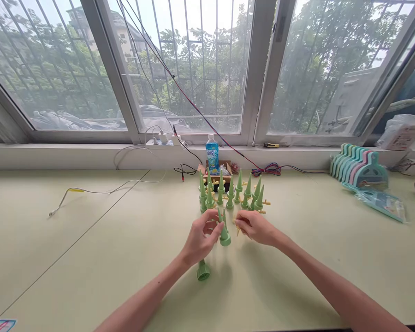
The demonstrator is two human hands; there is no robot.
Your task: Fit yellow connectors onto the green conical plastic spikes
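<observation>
My left hand pinches a green plant-watering spike between thumb and fingers; its pointed end is up and its wide cap end is down. Beside it on the right, my right hand has its fingers closed on a small yellow valve, mostly covered by the fingertips. The two pieces are apart. Another green spike lies below my left wrist, its open threaded end facing me and the rest hidden by the hand. Beyond both hands stand several upright green spikes, many with yellow valves sticking out sideways.
Behind the spikes are a cardboard box and a blue liquid bottle. Pastel hangers and a plastic-wrapped pack are at the right. A cable crosses the table on the left. Coiled wires lie near the window wall.
</observation>
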